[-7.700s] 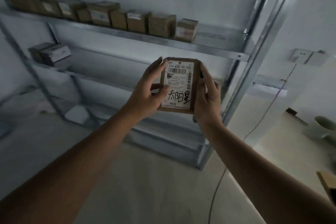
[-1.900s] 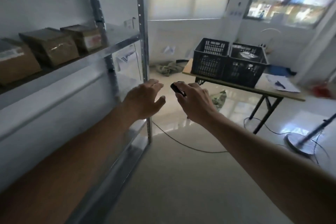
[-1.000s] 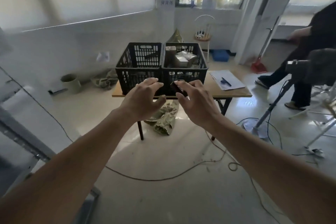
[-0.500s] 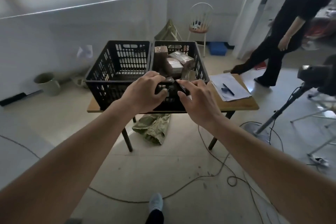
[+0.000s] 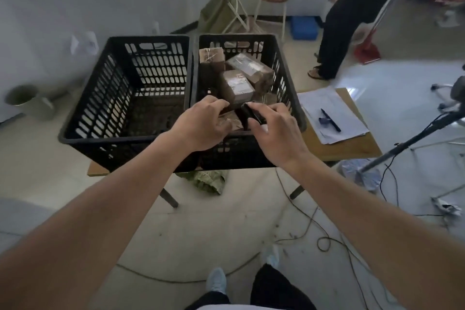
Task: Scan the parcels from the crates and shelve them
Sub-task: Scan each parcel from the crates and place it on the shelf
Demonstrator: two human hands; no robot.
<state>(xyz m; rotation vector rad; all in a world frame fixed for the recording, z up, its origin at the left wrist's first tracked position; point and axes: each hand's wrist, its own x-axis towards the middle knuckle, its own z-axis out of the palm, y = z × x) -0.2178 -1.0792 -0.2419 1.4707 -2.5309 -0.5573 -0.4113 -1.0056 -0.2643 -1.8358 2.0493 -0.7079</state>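
Two black crates stand side by side on a wooden table (image 5: 352,151). The left crate (image 5: 83,118) holds no parcel that I can see. In the right crate (image 5: 289,83) lie several brown parcels, among them a labelled one (image 5: 236,85) near the middle. My left hand (image 5: 201,126) hovers over that crate's near rim, fingers loosely curled above a crumpled brown parcel (image 5: 232,122); I cannot tell whether they touch it. My right hand (image 5: 276,131) grips a small black scanner (image 5: 251,114) beside it.
Papers (image 5: 329,113) with a pen lie on the table's right end. A person in black (image 5: 352,7) stands behind it. A tripod stand (image 5: 402,148) rises at the right, and cables (image 5: 314,224) trail across the floor. A green bag (image 5: 206,180) lies under the table.
I have turned from the shelf, where I held a labelled parcel, and walked up to the crates. Both hands now reach over the right crate, the scanner still in my right hand.
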